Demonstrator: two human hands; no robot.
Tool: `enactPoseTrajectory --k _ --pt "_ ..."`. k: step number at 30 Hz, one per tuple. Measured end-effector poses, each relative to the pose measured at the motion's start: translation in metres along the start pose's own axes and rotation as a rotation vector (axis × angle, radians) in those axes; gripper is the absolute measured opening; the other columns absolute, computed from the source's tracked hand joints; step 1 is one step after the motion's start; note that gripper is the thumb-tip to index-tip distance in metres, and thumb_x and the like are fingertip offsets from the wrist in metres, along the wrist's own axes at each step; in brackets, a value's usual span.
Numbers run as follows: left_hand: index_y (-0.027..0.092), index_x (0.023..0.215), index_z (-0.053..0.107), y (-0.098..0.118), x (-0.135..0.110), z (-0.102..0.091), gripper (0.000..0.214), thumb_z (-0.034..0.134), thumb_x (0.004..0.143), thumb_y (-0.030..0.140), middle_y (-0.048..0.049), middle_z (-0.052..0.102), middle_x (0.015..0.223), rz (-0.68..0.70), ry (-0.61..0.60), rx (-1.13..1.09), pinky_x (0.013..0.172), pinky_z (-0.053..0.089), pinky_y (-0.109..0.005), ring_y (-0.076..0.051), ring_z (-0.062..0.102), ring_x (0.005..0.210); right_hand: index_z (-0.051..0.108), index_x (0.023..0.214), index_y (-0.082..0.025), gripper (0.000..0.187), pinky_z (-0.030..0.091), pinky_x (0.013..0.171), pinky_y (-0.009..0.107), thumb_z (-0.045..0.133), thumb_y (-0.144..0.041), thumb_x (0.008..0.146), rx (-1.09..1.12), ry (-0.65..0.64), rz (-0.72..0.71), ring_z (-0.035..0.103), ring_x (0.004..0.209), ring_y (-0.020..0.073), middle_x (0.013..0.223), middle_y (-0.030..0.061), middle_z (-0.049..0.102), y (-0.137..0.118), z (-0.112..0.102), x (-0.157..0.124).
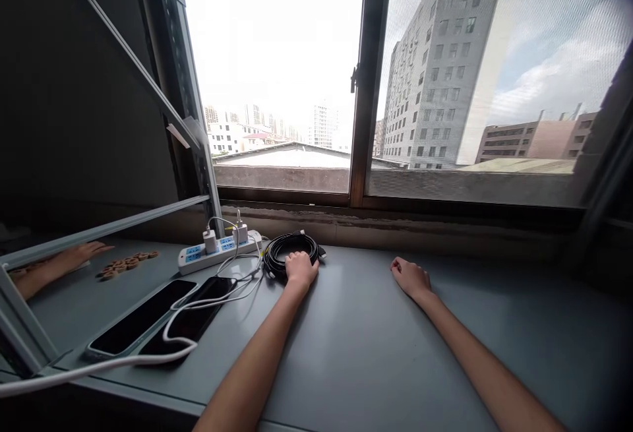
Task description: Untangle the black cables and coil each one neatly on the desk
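My left hand (pixel 301 268) rests on a coil of black cable (pixel 285 248) near the back of the grey table (pixel 366 339), fingers curled over the coil's near edge. Farther right, my right hand (pixel 411 277) lies on the bare tabletop with its fingers loosely curled and nothing in them. Both forearms stretch forward from the bottom of the view.
A white power strip (pixel 217 250) with two chargers sits left of the coil; white cables run to two dark phones (pixel 163 316). Another person's hand (pixel 74 257) rests at far left near several small brown round pieces (pixel 126 264). A metal shelf frame (pixel 106 227) stands left; a window behind.
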State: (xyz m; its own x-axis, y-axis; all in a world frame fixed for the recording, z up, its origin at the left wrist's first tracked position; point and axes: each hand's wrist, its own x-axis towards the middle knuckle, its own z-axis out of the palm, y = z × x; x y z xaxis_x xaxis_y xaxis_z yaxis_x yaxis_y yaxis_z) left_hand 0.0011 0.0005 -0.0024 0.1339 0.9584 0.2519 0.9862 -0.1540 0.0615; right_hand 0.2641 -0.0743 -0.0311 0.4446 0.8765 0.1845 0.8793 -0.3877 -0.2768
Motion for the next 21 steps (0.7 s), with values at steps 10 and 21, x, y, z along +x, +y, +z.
enactPoseTrajectory --k 10,21 --pt "0.002 0.103 0.061 0.0029 -0.0007 -0.0007 0.052 0.045 0.084 0.049 -0.0224 0.059 0.103 -0.054 0.001 -0.021 0.085 0.035 -0.034 -0.032 0.050 0.102 0.061 0.088 -0.022 0.019 0.031 0.057 0.024 0.043 -0.020 0.089 0.002 0.015 -0.005 0.060 0.082 0.0206 0.084 0.0025 0.064 0.0007 0.0017 0.0005" --pt "0.003 0.103 0.061 0.0020 -0.0026 0.0010 0.050 0.047 0.084 0.047 -0.0212 0.058 0.103 -0.042 0.002 -0.078 0.084 0.034 -0.035 -0.031 0.050 0.100 0.060 0.081 -0.022 0.014 0.031 0.055 0.024 0.046 -0.019 0.085 0.099 0.154 -0.008 0.058 0.072 0.0206 0.072 0.0023 0.062 -0.0001 0.0001 -0.0058"
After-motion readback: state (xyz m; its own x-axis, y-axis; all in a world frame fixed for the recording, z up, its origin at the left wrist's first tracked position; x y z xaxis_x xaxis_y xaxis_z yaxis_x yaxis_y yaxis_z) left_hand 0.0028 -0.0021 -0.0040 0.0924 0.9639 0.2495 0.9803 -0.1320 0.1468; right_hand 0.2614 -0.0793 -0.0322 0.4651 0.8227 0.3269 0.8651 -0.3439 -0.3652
